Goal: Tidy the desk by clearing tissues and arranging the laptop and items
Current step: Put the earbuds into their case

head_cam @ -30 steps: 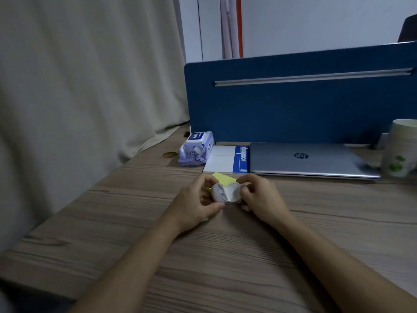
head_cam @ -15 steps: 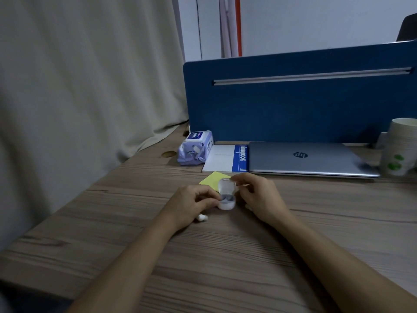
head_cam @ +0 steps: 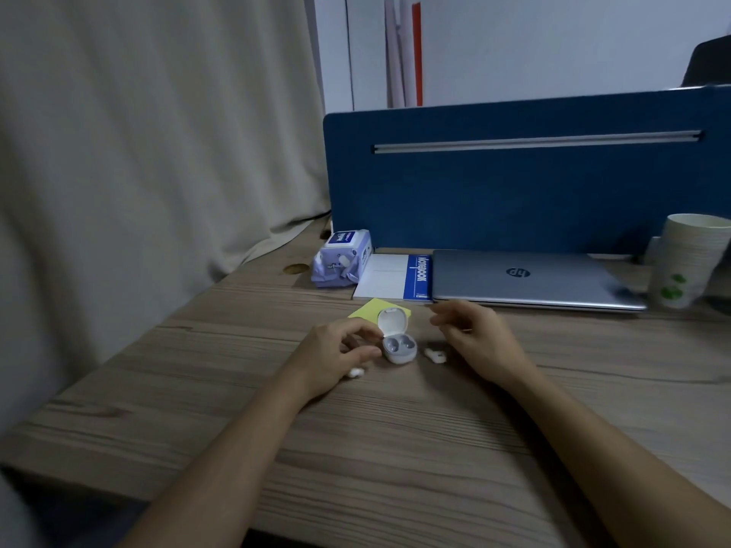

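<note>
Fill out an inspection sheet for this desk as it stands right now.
Surface: wooden desk, bare in front.
Job's things: closed laptop at the back; notebook to its left; tissue pack further left.
Clutter: open earbud case, sockets empty; one earbud to its right, another by the left hand; yellow sticky note; stacked paper cups.
Grippers: left hand steadies the case; right hand hovers empty.
Cables: nothing seen.
Surroundings: blue divider, curtain.

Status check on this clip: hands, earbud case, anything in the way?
Left hand steadying open earbud case, both sockets empty. Right hand open, empty, hovering. Two loose earbuds on desk, one right of case, one by left hand. No obstruction.
</note>
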`<action>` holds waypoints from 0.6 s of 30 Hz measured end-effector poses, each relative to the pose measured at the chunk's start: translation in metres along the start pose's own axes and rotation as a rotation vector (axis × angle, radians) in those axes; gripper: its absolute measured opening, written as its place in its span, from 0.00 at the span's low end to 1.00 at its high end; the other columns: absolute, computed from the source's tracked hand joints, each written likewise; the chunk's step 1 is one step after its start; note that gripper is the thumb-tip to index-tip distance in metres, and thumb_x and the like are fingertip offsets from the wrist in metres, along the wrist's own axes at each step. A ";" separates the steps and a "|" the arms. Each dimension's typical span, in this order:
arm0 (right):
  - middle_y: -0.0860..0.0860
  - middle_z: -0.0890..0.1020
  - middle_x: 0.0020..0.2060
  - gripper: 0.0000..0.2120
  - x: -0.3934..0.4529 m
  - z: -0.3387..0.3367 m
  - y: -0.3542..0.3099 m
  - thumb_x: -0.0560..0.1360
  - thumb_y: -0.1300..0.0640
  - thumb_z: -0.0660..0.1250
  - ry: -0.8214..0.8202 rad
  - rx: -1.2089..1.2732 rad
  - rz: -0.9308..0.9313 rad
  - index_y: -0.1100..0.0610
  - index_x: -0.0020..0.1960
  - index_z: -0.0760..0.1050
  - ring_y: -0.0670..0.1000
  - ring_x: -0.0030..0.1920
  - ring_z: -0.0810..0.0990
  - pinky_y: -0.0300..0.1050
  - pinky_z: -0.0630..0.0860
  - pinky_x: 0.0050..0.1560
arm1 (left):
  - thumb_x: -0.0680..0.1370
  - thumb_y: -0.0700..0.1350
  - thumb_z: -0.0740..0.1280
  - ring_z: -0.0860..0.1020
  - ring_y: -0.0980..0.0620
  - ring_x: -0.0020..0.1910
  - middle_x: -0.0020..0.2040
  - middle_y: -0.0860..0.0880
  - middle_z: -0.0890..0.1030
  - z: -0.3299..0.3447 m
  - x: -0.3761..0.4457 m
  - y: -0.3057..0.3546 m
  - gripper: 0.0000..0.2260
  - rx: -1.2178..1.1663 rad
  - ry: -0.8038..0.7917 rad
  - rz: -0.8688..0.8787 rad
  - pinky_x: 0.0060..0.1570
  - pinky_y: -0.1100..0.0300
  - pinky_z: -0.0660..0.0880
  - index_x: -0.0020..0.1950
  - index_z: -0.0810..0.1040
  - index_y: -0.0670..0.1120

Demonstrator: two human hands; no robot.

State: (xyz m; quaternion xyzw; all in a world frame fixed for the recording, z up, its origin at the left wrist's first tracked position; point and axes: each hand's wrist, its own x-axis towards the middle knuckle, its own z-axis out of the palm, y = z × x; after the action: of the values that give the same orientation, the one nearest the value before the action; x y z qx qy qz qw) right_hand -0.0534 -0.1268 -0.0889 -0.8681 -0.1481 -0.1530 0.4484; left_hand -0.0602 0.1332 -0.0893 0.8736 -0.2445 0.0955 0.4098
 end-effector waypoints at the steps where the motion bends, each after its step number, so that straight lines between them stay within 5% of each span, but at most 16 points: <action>1: 0.45 0.84 0.48 0.14 -0.002 -0.005 0.002 0.76 0.63 0.66 -0.001 0.001 0.017 0.48 0.55 0.78 0.44 0.49 0.82 0.38 0.77 0.50 | 0.74 0.47 0.74 0.81 0.61 0.44 0.45 0.62 0.84 -0.001 -0.002 0.000 0.09 -0.001 0.008 -0.001 0.41 0.74 0.71 0.52 0.83 0.58; 5: 0.44 0.82 0.46 0.06 -0.008 -0.013 0.005 0.75 0.51 0.69 -0.083 -0.102 0.087 0.47 0.52 0.77 0.45 0.45 0.80 0.39 0.75 0.44 | 0.75 0.51 0.72 0.81 0.61 0.44 0.46 0.61 0.84 -0.008 -0.008 -0.007 0.06 -0.060 0.076 -0.060 0.40 0.72 0.73 0.51 0.82 0.60; 9: 0.44 0.81 0.40 0.12 -0.021 -0.013 0.002 0.69 0.42 0.73 -0.164 -0.165 0.074 0.48 0.46 0.77 0.45 0.40 0.79 0.41 0.74 0.40 | 0.76 0.53 0.71 0.81 0.62 0.44 0.46 0.62 0.84 -0.014 -0.012 -0.015 0.04 -0.071 0.133 -0.093 0.44 0.70 0.74 0.49 0.82 0.61; 18: 0.47 0.80 0.42 0.10 -0.029 -0.004 -0.009 0.71 0.45 0.72 -0.124 -0.308 0.008 0.49 0.44 0.75 0.49 0.43 0.77 0.46 0.74 0.42 | 0.77 0.48 0.71 0.82 0.56 0.43 0.45 0.56 0.85 -0.012 -0.011 -0.024 0.04 -0.079 0.140 -0.126 0.49 0.55 0.78 0.49 0.82 0.57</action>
State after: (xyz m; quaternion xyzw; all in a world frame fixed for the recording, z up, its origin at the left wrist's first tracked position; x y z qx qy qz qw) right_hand -0.0835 -0.1284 -0.0917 -0.9350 -0.1468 -0.1183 0.3006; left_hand -0.0570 0.1591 -0.1012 0.8616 -0.1636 0.1209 0.4651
